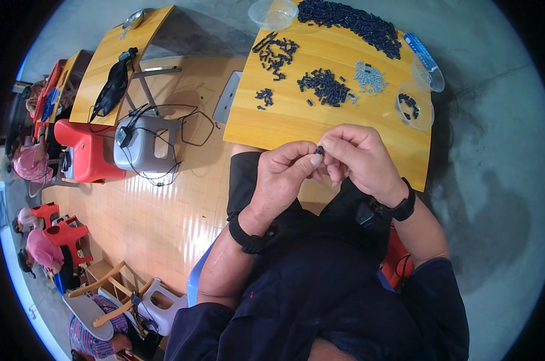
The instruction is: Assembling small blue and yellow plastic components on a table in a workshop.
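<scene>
Just off the table's near edge, my left hand (283, 177) and my right hand (366, 162) meet, fingertips pinched around one small black plastic piece (319, 150). Fingers cover most of it, so its exact kind does not show. On the yellow wooden table (254, 129) beyond lie a pile of similar black pieces (326, 88) and a scatter of tiny grey parts (370, 78). To the right, a clear plastic bowl (429, 120) contains a few black pieces. Loose black pieces (278, 57) and a smaller cluster (264, 96) lie farther left.
A large heap of black pieces (354, 25) covers the far edge. Black tweezers (264, 43), a clear tub (272, 15) and a blue box (421, 52) lie around it. Leftward stand a grey stool (143, 147) with cables, a red chair (83, 150) and another table (143, 33); people sit beyond.
</scene>
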Tool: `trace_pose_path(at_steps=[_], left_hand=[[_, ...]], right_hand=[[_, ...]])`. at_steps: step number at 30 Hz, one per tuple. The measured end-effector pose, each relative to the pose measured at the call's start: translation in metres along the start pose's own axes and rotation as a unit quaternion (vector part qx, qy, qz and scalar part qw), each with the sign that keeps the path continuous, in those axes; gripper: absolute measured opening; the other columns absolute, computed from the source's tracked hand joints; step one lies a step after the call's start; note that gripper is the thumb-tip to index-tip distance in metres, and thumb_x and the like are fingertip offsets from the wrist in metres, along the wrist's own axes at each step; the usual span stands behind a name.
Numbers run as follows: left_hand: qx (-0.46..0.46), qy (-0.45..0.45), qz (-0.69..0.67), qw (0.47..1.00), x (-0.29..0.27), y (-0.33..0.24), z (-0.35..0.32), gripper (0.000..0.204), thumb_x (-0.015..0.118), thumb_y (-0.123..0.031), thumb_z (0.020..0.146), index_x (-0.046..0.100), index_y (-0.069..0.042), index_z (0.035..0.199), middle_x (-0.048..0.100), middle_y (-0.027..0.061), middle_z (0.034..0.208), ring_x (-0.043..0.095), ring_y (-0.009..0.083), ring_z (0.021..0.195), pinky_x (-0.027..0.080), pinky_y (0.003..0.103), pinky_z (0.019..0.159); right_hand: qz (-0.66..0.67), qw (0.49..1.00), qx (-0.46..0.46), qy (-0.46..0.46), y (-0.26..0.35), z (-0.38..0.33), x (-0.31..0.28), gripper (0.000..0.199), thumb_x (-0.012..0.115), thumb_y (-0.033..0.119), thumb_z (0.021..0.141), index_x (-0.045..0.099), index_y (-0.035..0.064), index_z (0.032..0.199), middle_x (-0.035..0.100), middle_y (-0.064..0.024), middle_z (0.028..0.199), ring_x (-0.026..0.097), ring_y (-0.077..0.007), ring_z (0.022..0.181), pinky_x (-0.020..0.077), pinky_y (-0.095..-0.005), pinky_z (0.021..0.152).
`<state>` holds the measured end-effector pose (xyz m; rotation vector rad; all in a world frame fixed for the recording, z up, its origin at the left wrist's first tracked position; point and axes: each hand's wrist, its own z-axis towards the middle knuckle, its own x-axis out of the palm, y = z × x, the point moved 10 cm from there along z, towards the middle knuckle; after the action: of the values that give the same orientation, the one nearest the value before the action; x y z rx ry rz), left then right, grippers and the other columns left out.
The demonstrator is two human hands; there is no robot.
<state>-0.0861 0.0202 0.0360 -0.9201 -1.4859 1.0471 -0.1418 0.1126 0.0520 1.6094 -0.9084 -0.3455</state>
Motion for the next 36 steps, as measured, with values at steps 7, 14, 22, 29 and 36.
trace_pose_path(at_steps=[7, 14, 22, 29, 36], left_hand=[[0.075, -0.01, 0.011, 0.997, -0.004, -0.008, 0.001, 0.009, 0.061, 0.0, 0.087, 0.064, 0.002, 0.094, 0.061, 0.0068, 0.1, 0.057, 0.0106, 0.091, 0.049, 0.024, 0.076], [0.055, 0.002, -0.039, 0.998, 0.002, -0.006, 0.001, 0.011, 0.061, 0.002, 0.085, 0.064, 0.003, 0.096, 0.05, 0.0106, 0.122, 0.051, 0.0161, 0.108, 0.041, 0.029, 0.093], [0.032, 0.023, -0.066, 0.997, 0.005, -0.004, 0.002, 0.013, 0.062, 0.004, 0.083, 0.066, 0.003, 0.096, 0.053, 0.0116, 0.121, 0.052, 0.0172, 0.111, 0.041, 0.03, 0.094], [0.023, 0.085, -0.022, 0.996, 0.006, -0.007, 0.003, 0.013, 0.064, 0.005, 0.081, 0.068, 0.002, 0.093, 0.058, 0.0131, 0.115, 0.054, 0.019, 0.11, 0.043, 0.031, 0.093], [-0.01, 0.076, -0.054, 0.996, 0.007, 0.002, 0.004, 0.015, 0.063, 0.006, 0.081, 0.068, 0.003, 0.095, 0.06, 0.0119, 0.112, 0.058, 0.0162, 0.1, 0.047, 0.029, 0.086]], right_hand=[[0.081, 0.991, 0.105, 0.025, -0.021, -0.001, 0.004, 0.047, 0.048, 0.043, 0.095, 0.056, -0.0012, 0.081, 0.055, -0.005, 0.063, 0.052, -0.011, 0.04, 0.0458, -0.0234, 0.035], [0.147, 0.964, 0.191, 0.115, -0.041, -0.006, 0.03, 0.06, 0.036, 0.057, 0.095, 0.053, 0.0006, 0.08, 0.052, -0.0053, 0.06, 0.05, -0.0105, 0.037, 0.0432, -0.0223, 0.031], [0.165, 0.955, 0.202, 0.142, -0.047, -0.01, 0.034, 0.054, 0.037, 0.055, 0.095, 0.045, 0.0072, 0.071, 0.037, 0.0023, 0.051, 0.04, -0.0069, 0.032, 0.0375, -0.0202, 0.029], [0.182, 0.939, 0.243, 0.161, -0.055, -0.013, 0.041, 0.055, 0.036, 0.056, 0.095, 0.04, 0.0094, 0.067, 0.036, 0.0025, 0.049, 0.041, -0.0085, 0.031, 0.0376, -0.0221, 0.029], [0.192, 0.928, 0.253, 0.195, -0.061, -0.015, 0.042, 0.054, 0.038, 0.056, 0.095, 0.039, 0.0104, 0.065, 0.035, 0.003, 0.048, 0.04, -0.0083, 0.031, 0.0393, -0.0246, 0.028]])
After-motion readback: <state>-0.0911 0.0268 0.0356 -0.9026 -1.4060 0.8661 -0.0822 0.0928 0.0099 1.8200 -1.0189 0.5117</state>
